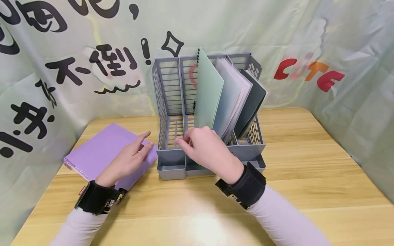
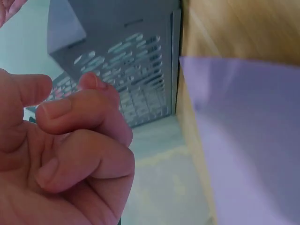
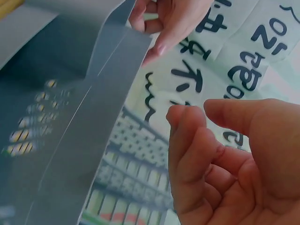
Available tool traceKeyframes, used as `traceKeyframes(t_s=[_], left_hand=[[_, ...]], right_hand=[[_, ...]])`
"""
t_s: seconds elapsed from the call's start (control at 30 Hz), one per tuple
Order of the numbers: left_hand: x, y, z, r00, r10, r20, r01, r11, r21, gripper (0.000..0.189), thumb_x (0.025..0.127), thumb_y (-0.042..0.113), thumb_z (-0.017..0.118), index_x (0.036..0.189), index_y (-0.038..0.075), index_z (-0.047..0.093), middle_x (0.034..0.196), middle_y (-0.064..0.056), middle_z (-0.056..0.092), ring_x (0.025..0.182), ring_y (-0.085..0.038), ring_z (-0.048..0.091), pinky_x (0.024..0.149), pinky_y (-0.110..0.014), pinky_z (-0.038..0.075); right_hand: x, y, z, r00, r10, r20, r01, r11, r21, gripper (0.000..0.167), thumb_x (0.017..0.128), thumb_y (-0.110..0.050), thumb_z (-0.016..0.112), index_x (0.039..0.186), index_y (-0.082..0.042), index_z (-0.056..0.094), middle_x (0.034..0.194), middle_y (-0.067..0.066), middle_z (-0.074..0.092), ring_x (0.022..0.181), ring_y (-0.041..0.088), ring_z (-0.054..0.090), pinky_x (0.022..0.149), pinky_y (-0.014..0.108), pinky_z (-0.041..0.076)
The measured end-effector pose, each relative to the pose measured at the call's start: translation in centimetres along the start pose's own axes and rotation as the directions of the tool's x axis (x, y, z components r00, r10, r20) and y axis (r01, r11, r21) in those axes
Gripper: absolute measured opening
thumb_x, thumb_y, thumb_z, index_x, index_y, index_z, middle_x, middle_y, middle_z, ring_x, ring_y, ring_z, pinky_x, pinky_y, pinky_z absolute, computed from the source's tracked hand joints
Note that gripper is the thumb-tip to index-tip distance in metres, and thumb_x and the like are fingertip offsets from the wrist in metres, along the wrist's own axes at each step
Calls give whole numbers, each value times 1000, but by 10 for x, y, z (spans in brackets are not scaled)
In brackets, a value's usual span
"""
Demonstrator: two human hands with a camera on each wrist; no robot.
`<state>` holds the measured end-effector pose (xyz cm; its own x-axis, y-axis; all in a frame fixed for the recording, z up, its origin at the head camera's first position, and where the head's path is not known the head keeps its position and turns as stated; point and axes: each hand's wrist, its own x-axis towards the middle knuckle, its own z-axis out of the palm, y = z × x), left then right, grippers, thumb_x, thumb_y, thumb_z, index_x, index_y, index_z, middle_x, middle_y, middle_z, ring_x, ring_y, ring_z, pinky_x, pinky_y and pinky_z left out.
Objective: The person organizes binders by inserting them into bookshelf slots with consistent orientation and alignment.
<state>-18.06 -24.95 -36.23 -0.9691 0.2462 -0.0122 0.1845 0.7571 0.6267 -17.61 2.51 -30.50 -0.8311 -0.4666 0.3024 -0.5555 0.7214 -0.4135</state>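
Over the right corner of a purple spiral notebook (image 1: pixel 101 147) hovers my left hand (image 1: pixel 130 159), its index finger extended toward the grey desk file organizer (image 1: pixel 171 157). The left wrist view shows loosely bent fingers (image 2: pixel 93 154) with nothing between them. My right hand (image 1: pixel 207 148) is in front of the organizer's middle section, fingers relaxed and holding nothing; thumb and fingertips are apart in the right wrist view. Behind it a light green spiral notebook (image 1: pixel 208 92) stands upright in the organizer. Translucent folders (image 1: pixel 229 97) and a dark notebook (image 1: pixel 250 99) lean to its right.
Dividers split the organizer into upright slots, with shallow trays (image 1: pixel 171 167) along its front. The wooden table (image 1: pixel 301 160) extends to both sides. A pale cloth (image 1: pixel 307 30) with printed lettering hangs behind and at the left.
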Motion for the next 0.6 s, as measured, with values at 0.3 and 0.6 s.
traceKeyframes(t_s=[0.3, 0.6], left_hand=[[-15, -15, -20, 998, -15, -57, 19, 997, 71, 69, 116, 43, 43, 168, 1, 27, 88, -12, 71, 78, -18, 62, 79, -37, 47], [-31, -40, -39, 991, -78, -107, 89, 991, 103, 74, 115, 46, 46, 168, 0, 24, 91, -11, 67, 77, -19, 58, 73, -34, 46]], right_hand=[[10, -29, 14, 994, -103, 46, 102, 994, 28, 27, 107, -33, 67, 88, -13, 72, 70, -4, 65, 54, 7, 55, 53, 22, 45], [27, -52, 32, 979, -136, 155, 144, 989, -42, 35, 109, -36, 65, 122, -5, 75, 116, 5, 77, 100, 18, 74, 85, 29, 61]])
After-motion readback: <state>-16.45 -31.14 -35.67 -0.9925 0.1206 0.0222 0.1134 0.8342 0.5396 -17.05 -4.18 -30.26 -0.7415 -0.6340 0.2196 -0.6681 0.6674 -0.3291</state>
